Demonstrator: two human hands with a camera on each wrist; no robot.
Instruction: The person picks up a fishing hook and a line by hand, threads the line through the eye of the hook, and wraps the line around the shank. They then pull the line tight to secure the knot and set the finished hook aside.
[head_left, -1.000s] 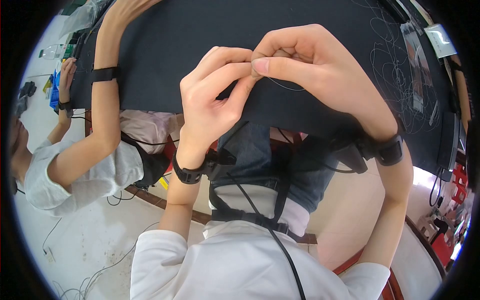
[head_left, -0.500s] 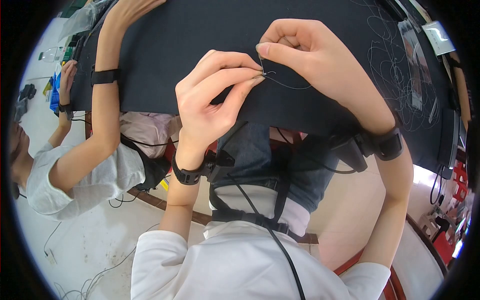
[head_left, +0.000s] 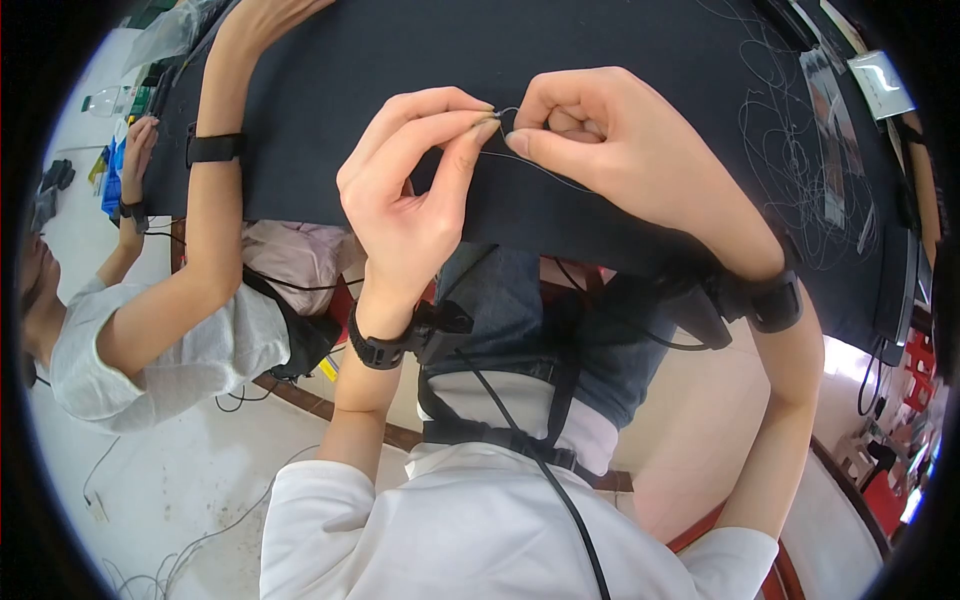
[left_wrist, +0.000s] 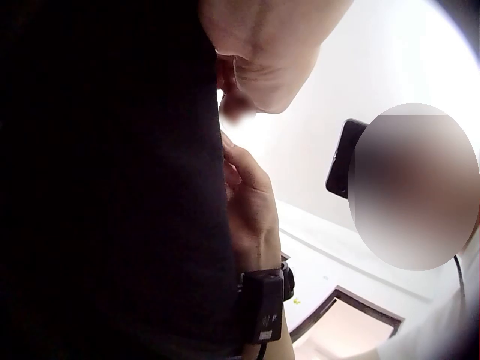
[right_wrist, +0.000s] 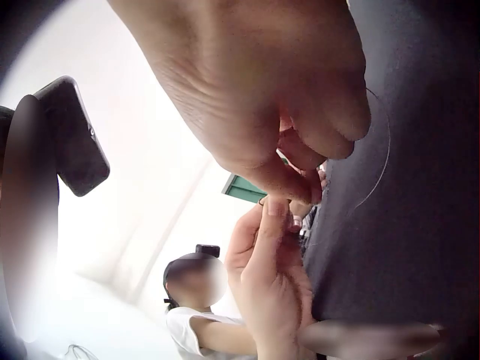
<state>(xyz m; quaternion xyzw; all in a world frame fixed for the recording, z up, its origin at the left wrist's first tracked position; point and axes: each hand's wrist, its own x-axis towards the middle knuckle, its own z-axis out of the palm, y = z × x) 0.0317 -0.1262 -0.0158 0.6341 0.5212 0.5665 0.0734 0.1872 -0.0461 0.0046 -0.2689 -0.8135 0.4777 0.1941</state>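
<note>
Above the black table, the left hand pinches a thin wire between thumb and fingertips, where a small twisted bit shows at the tips. Just to its right, the right hand has its thumb against its curled index finger, close to the wire's short end; whether it grips that end is hard to tell. The wire's long part curves down under the right hand. In the right wrist view the right hand is close above the left hand, and a thin wire loop hangs beside it.
Loose tangled wire and clear plastic strips lie at the table's right side. Another person's arm reaches over the left edge. At the far left are a plastic bottle and a plastic bag.
From being together, the hands parted, with the right hand drawing a wire end upward. Since then the left hand has shifted left and up, and the right hand has come down beside its fingertips.
</note>
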